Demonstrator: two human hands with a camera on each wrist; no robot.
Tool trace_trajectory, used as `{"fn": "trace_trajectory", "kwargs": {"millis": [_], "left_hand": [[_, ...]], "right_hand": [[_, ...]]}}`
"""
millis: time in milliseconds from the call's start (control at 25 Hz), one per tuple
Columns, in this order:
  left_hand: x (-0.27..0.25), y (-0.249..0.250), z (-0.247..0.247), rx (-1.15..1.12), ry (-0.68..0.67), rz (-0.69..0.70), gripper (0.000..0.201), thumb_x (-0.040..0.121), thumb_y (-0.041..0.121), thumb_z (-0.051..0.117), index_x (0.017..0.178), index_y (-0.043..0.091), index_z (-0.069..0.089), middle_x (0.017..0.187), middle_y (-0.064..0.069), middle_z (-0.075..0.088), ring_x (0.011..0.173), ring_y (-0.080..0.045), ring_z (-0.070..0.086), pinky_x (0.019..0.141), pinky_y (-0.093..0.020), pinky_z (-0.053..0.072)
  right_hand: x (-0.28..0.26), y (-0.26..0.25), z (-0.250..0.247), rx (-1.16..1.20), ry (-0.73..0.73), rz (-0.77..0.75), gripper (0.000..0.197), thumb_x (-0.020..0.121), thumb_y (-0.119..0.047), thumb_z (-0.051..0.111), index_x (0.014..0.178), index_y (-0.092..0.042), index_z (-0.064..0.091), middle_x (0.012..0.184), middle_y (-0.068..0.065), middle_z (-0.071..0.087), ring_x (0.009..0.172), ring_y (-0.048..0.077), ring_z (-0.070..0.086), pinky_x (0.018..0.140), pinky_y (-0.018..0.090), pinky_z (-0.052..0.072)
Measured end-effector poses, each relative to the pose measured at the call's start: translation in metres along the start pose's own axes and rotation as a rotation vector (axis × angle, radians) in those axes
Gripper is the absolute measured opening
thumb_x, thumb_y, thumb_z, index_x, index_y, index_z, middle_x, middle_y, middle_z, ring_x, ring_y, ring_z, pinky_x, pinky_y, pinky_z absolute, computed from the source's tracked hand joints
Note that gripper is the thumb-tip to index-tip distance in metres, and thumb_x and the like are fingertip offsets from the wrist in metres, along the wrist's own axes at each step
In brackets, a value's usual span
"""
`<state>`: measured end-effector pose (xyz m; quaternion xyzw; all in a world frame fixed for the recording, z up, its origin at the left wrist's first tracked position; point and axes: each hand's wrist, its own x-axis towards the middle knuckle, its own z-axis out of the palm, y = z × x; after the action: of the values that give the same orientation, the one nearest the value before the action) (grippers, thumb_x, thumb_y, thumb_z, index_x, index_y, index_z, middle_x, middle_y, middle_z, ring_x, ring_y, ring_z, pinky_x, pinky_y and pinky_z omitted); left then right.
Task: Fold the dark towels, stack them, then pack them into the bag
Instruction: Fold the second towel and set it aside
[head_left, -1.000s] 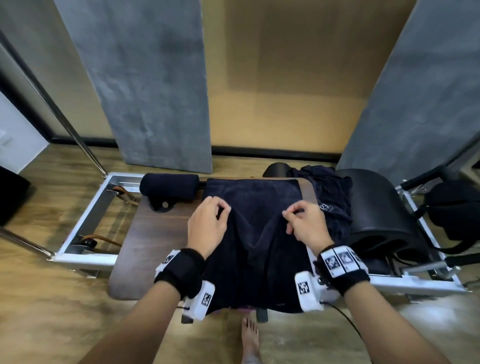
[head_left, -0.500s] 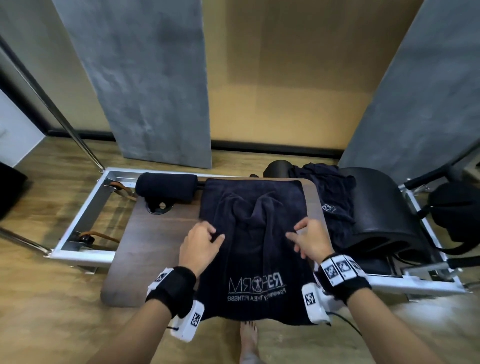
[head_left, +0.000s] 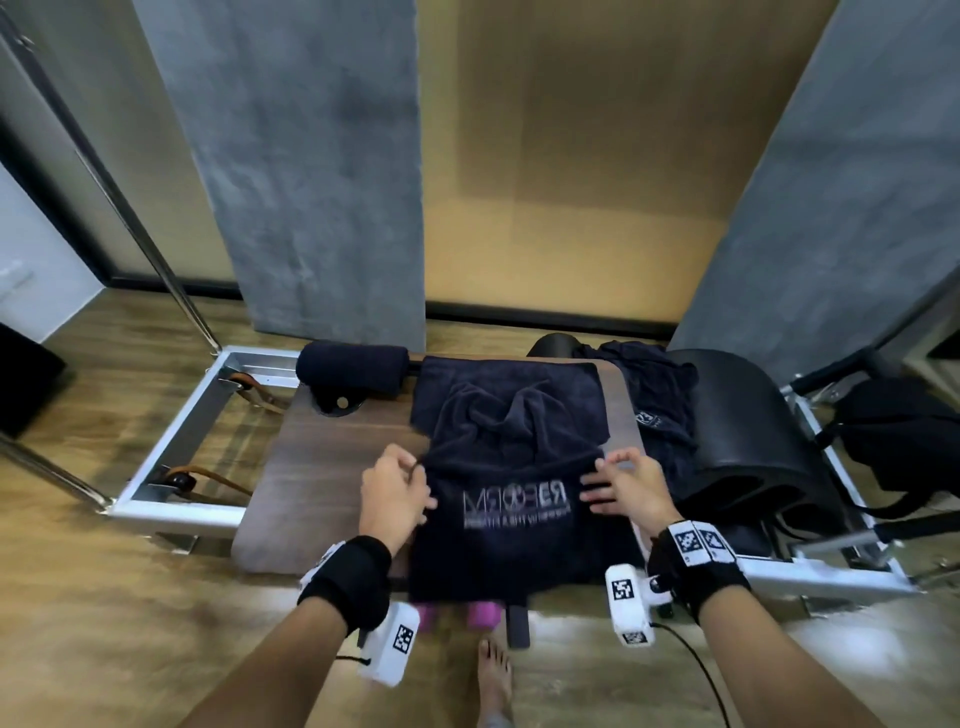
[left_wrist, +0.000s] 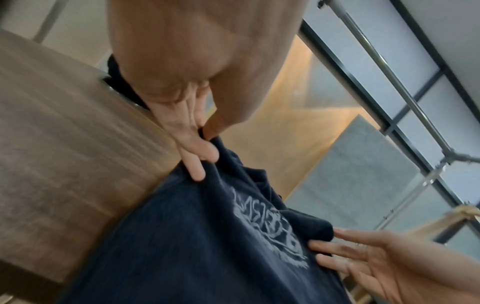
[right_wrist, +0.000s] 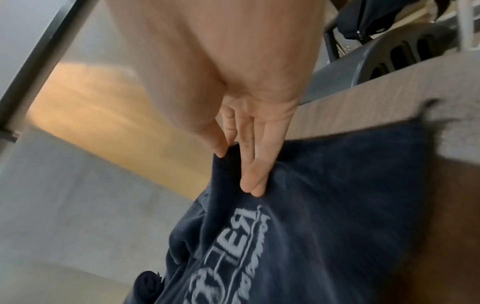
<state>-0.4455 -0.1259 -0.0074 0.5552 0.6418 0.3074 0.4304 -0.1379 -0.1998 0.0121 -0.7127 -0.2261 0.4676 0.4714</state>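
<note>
A dark navy towel (head_left: 511, 415) with a pale mirrored logo lies on the wooden board (head_left: 322, 467), its near part hanging over the front edge. My left hand (head_left: 415, 478) pinches the towel's (left_wrist: 207, 236) left folded edge between thumb and fingers (left_wrist: 197, 172). On the opposite side, my right hand (head_left: 597, 483) pinches the right edge of the towel (right_wrist: 337, 195), thumb against fingers (right_wrist: 249, 181). More crumpled dark towels (head_left: 654, 400) are heaped at the board's right. A black bag (head_left: 898, 431) with straps sits far right.
A dark roll (head_left: 350, 364) lies at the board's far left. A black curved barrel (head_left: 743, 431) stands right of the board inside a metal frame (head_left: 171, 504). Pink objects (head_left: 447, 616) show under the front edge. A bare foot (head_left: 493, 675) is on the floor.
Both hands have drawn the pinched fold of the towel toward me, and the mirrored logo has come into view between them. The far part of the towel is now rumpled.
</note>
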Motion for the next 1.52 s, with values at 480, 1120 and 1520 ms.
{"fn": "trace_trajectory", "kwargs": {"millis": [480,1120,1520], "left_hand": [[-0.053,-0.053,-0.025,0.607,-0.344,0.475,0.034,0.092,0.040,0.078,0.122,0.027,0.066,0.150,0.015,0.048,0.136,-0.008,0.050,0.113,-0.036,0.038],[-0.004,0.003,-0.018,0.065,-0.214,0.379,0.006,0.112,0.026,0.046,0.111,0.023,0.051,0.105,0.001,0.065,0.095,-0.006,0.060,0.082,-0.032,0.044],[0.114,0.082,-0.005,0.071,-0.112,0.394,0.008,0.111,0.031,0.048,0.114,0.024,0.045,0.084,-0.008,0.061,0.069,-0.014,0.055,0.071,-0.032,0.044]], "right_hand": [[-0.053,0.067,-0.021,-0.881,-0.019,-0.462,0.021,0.077,-0.017,0.090,0.093,-0.019,0.077,0.107,-0.005,0.060,0.105,0.012,0.056,0.098,0.030,0.046],[-0.031,0.052,-0.033,-0.866,-0.034,-0.635,0.018,0.096,-0.013,0.069,0.105,-0.027,0.064,0.103,-0.010,0.065,0.096,0.017,0.065,0.086,0.036,0.054],[0.095,-0.122,-0.026,-0.562,0.029,-0.649,0.018,0.095,-0.001,0.070,0.107,-0.012,0.079,0.104,-0.002,0.077,0.103,0.010,0.068,0.096,0.027,0.050]]}}
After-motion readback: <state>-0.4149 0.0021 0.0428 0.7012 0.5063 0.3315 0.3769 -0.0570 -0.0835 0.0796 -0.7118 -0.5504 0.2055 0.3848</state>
